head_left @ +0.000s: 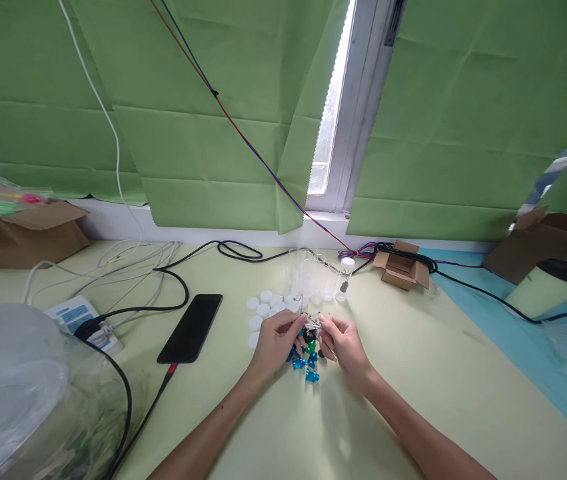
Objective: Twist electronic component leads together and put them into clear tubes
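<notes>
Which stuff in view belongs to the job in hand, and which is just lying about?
Likely part of the job:
- small silvery piece at the fingertips of both hands
- blue parts and green piece beneath
- white discs
- capped clear tube

Probably just lying about:
- phone
- tumbler
- small cardboard box

Left hand (277, 341) and right hand (345, 343) face each other, thumbs and forefingers pinched; left forearm (213, 421) and right forearm (408, 421) converge forward.
</notes>
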The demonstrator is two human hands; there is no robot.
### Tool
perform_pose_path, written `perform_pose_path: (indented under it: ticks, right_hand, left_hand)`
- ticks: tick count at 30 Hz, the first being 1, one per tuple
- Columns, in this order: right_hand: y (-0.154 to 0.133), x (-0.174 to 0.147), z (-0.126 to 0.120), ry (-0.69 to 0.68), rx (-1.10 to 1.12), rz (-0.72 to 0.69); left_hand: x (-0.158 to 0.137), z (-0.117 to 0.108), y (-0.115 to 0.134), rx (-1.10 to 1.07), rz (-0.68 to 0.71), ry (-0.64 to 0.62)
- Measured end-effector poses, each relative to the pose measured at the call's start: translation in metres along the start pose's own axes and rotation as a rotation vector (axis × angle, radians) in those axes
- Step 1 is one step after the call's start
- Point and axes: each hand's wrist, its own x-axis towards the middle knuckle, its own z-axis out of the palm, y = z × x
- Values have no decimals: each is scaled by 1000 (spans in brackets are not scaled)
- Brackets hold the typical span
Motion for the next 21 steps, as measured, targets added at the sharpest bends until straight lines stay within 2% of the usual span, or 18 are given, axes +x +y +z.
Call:
perform_pose_path:
  ticks: [4, 9, 16, 21]
  right_hand:
    - [3, 3, -2, -54, 154, 121]
    - [-1, 2, 0, -55, 316, 288]
    - [-4, 3, -2, -117, 508, 460]
    - [-5, 3, -3, -138, 563, 511]
  left_hand:
    - [0, -1, -2, 12, 14, 6]
    - [0, -2, -3, 27, 48, 4]
    - [0, -1, -3, 51, 88, 10]
    - [0, -2, -4, 97, 126, 16]
